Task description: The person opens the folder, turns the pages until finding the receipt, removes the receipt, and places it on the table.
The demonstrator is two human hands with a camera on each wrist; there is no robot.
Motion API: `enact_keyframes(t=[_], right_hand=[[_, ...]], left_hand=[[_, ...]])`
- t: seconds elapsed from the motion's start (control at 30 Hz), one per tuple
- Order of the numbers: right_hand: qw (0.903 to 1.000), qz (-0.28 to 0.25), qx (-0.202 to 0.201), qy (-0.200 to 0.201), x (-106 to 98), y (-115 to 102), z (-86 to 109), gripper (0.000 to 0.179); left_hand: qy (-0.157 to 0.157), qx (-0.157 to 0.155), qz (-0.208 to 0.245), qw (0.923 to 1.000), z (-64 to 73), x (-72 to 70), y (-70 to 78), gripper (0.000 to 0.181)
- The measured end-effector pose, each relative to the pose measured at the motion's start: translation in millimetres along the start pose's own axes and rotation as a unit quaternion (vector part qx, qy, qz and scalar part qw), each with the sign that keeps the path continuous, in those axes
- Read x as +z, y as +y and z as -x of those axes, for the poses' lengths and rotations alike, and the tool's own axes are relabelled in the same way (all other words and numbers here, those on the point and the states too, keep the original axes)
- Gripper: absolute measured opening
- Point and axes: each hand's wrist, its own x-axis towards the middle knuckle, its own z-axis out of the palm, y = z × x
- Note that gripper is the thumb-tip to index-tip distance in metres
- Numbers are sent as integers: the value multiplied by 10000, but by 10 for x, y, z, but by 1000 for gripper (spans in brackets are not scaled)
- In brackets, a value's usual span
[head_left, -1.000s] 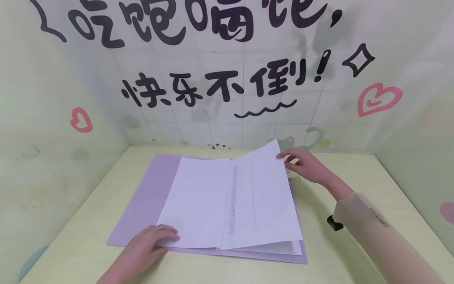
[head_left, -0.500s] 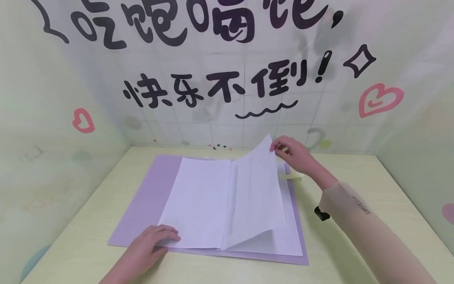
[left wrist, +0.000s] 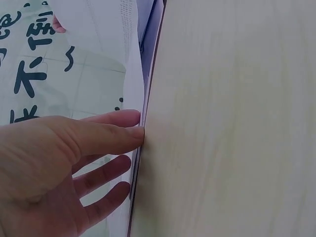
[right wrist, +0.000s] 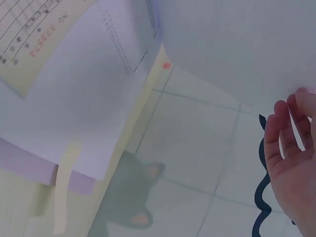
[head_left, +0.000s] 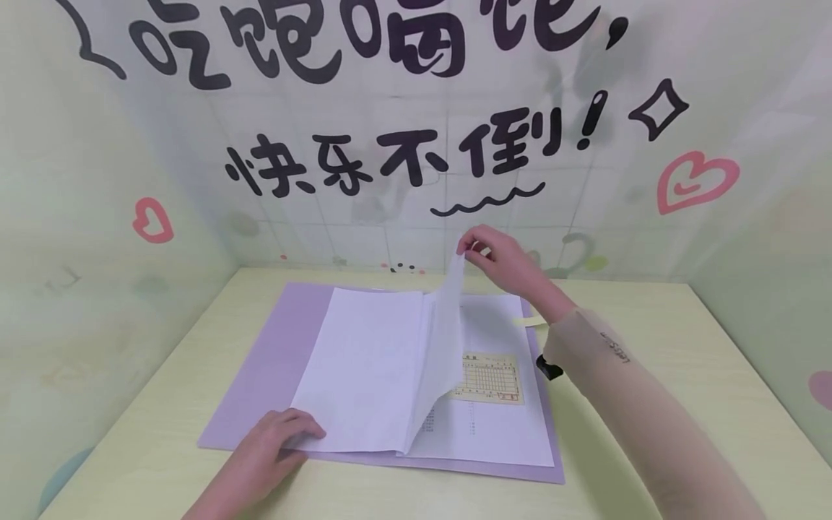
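Observation:
A purple folder [head_left: 263, 361] lies spread on the table with white pages in it. The right hand [head_left: 497, 260] pinches the far outer corner of a white sheet [head_left: 445, 328], which stands raised near the folder's middle. Beneath it, a yellowish printed slip with a grid [head_left: 494, 379] lies on the right-hand page [head_left: 513, 440]. The left hand [head_left: 266, 440] rests at the near edge of the left page [head_left: 360, 361]. In the left wrist view, its thumb [left wrist: 131, 136] lies at the folder's edge, its other fingers relaxed beside the paper.
A pale yellow strip [head_left: 533, 321] sticks out from the folder's right side. The light wooden table [head_left: 624, 310] meets a printed backdrop [head_left: 364, 238] behind the folder. A black object [head_left: 549, 367] shows at the right sleeve [head_left: 624, 383].
The right hand has moved left and up, lifting the sheet from the right side until it stands nearly upright. The yellowish slip has come into view underneath. The left hand stays in place.

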Motion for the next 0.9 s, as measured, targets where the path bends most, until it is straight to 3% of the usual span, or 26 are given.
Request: enact_keyframes(t=[0.53,0.9], right_hand=[[9990,-273,-240,268,398,-346,-423,9],[9978,-647,77,151,766,-584,-647,10]], left_hand=[[86,261,-46,9996,8,-10,-58,47],[-95,208,-129,9997,12,-29,-92,43]])
